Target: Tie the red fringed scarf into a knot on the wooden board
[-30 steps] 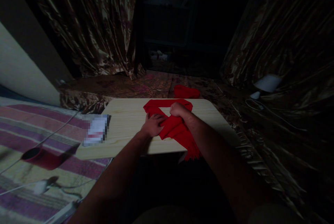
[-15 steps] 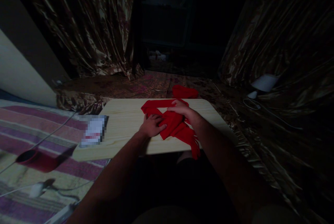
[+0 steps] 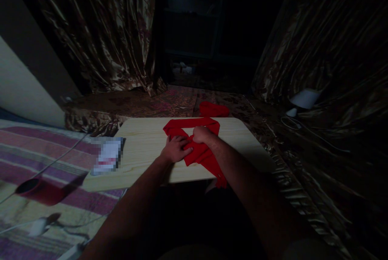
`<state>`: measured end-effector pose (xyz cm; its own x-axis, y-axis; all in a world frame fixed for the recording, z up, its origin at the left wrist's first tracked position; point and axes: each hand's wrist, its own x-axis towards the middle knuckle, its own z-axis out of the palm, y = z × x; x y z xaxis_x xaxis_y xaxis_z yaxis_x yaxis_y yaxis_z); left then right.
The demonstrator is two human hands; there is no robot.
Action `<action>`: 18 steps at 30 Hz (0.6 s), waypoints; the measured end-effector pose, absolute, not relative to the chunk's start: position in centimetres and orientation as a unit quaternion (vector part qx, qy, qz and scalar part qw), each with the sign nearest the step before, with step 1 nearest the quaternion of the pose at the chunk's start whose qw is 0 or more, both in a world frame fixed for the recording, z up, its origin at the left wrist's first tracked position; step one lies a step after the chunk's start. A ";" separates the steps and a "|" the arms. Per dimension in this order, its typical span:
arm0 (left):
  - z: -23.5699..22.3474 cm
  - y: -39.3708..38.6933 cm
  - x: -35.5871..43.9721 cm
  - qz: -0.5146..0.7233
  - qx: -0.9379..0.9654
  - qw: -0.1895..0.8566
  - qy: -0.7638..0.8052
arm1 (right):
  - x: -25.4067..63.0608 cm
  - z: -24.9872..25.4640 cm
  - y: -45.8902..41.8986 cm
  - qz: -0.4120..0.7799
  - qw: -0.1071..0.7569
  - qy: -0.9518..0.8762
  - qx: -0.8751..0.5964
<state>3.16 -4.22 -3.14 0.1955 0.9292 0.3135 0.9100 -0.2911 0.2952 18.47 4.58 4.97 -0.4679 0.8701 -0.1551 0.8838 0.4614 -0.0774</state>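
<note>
A red scarf (image 3: pixel 198 155) with a fringed end lies crossed over itself in a loop on a pale wooden table (image 3: pixel 142 151). Its fringe hangs at the table's near edge. My left hand (image 3: pixel 176 149) rests on the left side of the scarf, fingers stretched out and pressing it down. Just right of it, my right hand (image 3: pixel 202 134) is closed on the scarf near the crossing; the fingertips are hidden beneath the hand. Part of the loop's right side is covered by the right hand and forearm.
Another red cloth item (image 3: pixel 214 109) lies behind the table's far edge. A blurred-out flat object (image 3: pixel 108 156) sits at the table's left. On the striped bed are a red container (image 3: pixel 42 191) and cables. A white lamp (image 3: pixel 305 98) stands at right, between patterned curtains (image 3: pixel 127 30).
My right hand has gone from spread fingers on the scarf to a closed grip, a little left and lower. The fringed end has shifted slightly left. My left hand stays in place.
</note>
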 end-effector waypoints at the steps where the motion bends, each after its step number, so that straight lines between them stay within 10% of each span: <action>1: -3.1 -4.2 3.2 0.221 0.772 0.023 0.595 | 18.5 5.2 4.6 -0.076 0.024 0.850 0.521; 12: -3.2 -4.1 3.1 0.237 0.761 0.031 0.604 | 22.8 8.4 6.6 -0.267 -0.449 0.691 0.499; 18: -2.9 -4.3 3.2 0.242 0.761 0.035 0.601 | 28.5 9.0 6.3 -0.231 -0.514 0.634 0.530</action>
<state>3.21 -4.26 -2.93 0.1600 0.9320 0.3253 0.8978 -0.2744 0.3444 28.53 6.31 8.96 0.0891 0.9094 0.4062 0.4337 0.3317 -0.8378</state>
